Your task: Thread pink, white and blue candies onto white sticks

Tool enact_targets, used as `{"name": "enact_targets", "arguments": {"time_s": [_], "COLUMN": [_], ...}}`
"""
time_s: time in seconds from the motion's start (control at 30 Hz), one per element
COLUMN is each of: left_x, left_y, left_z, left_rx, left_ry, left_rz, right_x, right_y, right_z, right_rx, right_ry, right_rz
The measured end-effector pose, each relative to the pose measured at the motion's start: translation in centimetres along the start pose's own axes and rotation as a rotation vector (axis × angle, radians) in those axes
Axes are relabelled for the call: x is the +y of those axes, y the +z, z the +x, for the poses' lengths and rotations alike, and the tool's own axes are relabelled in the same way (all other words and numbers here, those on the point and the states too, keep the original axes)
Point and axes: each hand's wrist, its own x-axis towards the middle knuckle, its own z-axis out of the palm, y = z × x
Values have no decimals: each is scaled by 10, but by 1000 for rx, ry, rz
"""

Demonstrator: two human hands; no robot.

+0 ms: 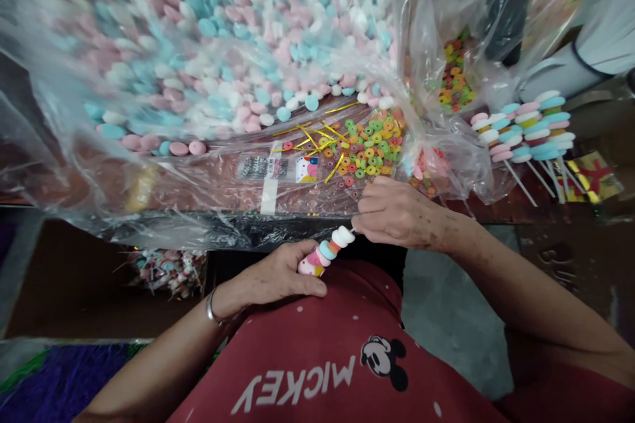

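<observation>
My left hand (285,271), with a silver bangle at the wrist, is wrapped around the lower end of a marshmallow skewer (327,250). White, blue and pink pieces and an orange ring are threaded on it, and a spotted, printed part shows at the hand. The skewer tilts up to the right in front of my body. At its upper end, my right hand (394,215) is closed in a pinch where the thin white stick comes out of the top white piece. The fingertips there are partly hidden. Just beyond this hand lie coloured candy rings (370,149).
A large clear bag of pastel marshmallows (238,33) fills the back. Gold twist ties (320,135) and a printed wrapper (306,169) lie near the rings. Several skewers (528,125) are stacked at right. An open carton (69,284) with wrapped sweets (169,271) stands lower left.
</observation>
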Motion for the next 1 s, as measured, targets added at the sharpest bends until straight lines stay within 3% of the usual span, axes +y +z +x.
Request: {"name": "enact_targets", "arguments": {"time_s": [0.2,0.43,0.53,0.63,0.87,1.0], "left_x": [2,4,5,8,15,14], "left_y": [-11,-24,-25,-23,-11,-5], "left_z": [5,6,7,8,9,14], "left_rx": [-160,-238,-182,-93,54,115], "left_ry": [-59,-69,-75,10,225,249], "left_rz": [-3,37,38,108,555,621], "right_x": [-2,-8,-9,-8,-16,-25], "right_y": [-8,-12,-12,-8,7,17], "right_z": [2,0,1,2,-2,-1], "right_rx": [73,83,54,75,7,82], "right_ry": [-48,-33,-12,23,211,159], "right_rz": [-149,-199,-176,-139,173,0]}}
